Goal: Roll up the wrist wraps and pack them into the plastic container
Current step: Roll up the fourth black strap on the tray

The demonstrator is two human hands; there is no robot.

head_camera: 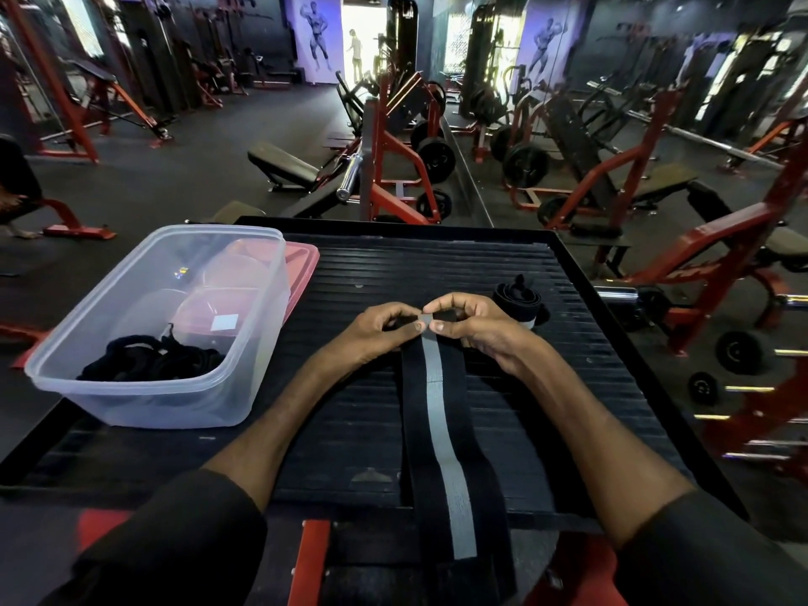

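A long black wrist wrap (441, 430) with a grey centre stripe lies stretched toward me on the black ribbed platform (590, 387). Its far end is pinched and folded over between my left hand (384, 328) and my right hand (474, 328), thumbs meeting on the stripe. A rolled black wrap (518, 299) rests just beyond my right hand. The clear plastic container (144, 400) stands at the platform's left, holding a dark bundle of black wraps (153, 358) in its near corner.
A pink lid (304, 269) lies under the container's far side. Red-framed gym machines, benches and weight plates surround the platform. A mirror wall runs at the right. A person stands in the far doorway.
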